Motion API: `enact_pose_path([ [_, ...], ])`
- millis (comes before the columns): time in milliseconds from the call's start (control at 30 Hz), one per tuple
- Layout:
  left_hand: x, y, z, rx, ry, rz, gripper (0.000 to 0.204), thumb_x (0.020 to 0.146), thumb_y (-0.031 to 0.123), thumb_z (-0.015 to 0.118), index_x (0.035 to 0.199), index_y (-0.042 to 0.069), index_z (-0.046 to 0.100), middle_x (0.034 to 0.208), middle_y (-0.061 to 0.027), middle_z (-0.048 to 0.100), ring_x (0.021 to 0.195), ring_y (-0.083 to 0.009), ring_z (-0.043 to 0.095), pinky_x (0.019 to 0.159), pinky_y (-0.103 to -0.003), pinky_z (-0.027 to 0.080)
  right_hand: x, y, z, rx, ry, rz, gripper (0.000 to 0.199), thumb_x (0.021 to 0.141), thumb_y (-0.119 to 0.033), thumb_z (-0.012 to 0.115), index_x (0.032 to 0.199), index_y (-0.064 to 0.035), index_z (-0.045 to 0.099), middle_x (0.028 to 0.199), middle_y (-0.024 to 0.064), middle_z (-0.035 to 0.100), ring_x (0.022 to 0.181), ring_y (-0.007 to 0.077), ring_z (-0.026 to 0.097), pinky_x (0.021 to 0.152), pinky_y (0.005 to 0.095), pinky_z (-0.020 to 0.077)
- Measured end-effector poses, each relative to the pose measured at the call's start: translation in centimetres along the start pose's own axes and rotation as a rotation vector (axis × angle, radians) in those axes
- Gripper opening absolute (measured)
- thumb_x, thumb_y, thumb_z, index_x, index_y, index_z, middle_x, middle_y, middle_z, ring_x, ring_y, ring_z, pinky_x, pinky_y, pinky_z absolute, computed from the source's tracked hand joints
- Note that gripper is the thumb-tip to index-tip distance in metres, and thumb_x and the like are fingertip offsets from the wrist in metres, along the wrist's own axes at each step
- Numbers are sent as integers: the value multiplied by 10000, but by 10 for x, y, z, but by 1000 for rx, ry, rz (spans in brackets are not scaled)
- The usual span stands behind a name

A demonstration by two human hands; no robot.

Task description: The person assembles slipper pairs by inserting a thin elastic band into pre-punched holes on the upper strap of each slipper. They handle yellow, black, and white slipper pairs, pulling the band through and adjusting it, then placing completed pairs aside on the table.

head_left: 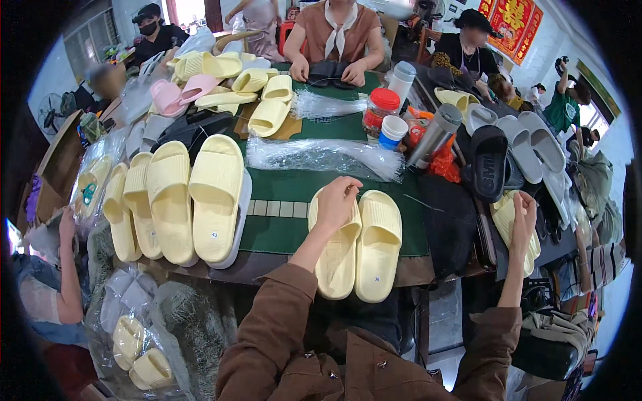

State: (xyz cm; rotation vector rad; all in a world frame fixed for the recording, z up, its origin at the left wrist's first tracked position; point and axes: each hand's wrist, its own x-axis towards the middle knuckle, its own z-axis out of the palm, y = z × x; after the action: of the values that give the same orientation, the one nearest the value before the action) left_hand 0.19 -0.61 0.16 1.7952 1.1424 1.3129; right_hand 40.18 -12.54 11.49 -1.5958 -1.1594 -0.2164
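I'm seeing a row of pale yellow slides (175, 200) lying overlapped on the table's left w/ soles down. Two bundles of clear plastic ties (314, 155) are lying across the green mat (284, 227). A red-lidded jar (380, 109), a white cup w/ blue base (392, 131) and a grey flask (435, 135) are standing close together behind them. Grey slides (531, 144) and a black slide (488, 164) are piling up at right. Pink slides (175, 92) are sitting far left. A person in a brown top (338, 33) is working opposite.
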Motion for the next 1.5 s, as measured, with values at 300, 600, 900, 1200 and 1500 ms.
enact_pose_path([
  [300, 0, -3, -3, 17, 25, 10, 139, 876, 91, 584, 948, 28, 685, 860, -111, 668, 742, -214, 625, 685, -325, 487, 63, 26, 20, -623, -232, 152, 834, 820, -594, 624, 1345, 23, 426, 1219, 269, 567, 1164, 407, 540, 975, 437, 413],
  [600, 0, -4, -3, 38, 16, 15, 143, 885, 90, 575, 951, 27, 685, 868, -109, 674, 743, -216, 634, 679, -328, 493, 99, 25, 35, -639, -478, 129, 1067, 750, -745, 572, 1430, 39, 324, 1309, 358, 479, 1275, 440, 448, 1044, 436, 370],
  [900, 2, -9, 2, 20, 12, 28, 123, 873, 101, 571, 923, 52, 672, 839, -104, 644, 754, -243, 622, 696, -354, 490, 108, 65, 50, -542, -438, 408, 1077, 741, -699, 613, 1465, 18, 265, 1271, 319, 532, 1126, 381, 587, 912, 420, 473],
  [1200, 0, -5, -1, 48, 20, 22, 136, 873, 75, 582, 954, 30, 682, 850, -99, 670, 721, -196, 624, 663, -320, 490, 120, 100, 57, -650, -437, 127, 757, 897, -510, 535, 1409, 21, 358, 1235, 339, 540, 1194, 465, 505, 1019, 461, 393],
  [1500, 0, -4, 0, 37, 17, 7, 138, 873, 73, 577, 946, 25, 684, 850, -100, 675, 721, -193, 626, 661, -316, 484, 115, 93, 65, -648, -270, 329, 957, 825, -686, 523, 1335, 112, 387, 1238, 403, 499, 1211, 484, 486, 1017, 464, 394],
])
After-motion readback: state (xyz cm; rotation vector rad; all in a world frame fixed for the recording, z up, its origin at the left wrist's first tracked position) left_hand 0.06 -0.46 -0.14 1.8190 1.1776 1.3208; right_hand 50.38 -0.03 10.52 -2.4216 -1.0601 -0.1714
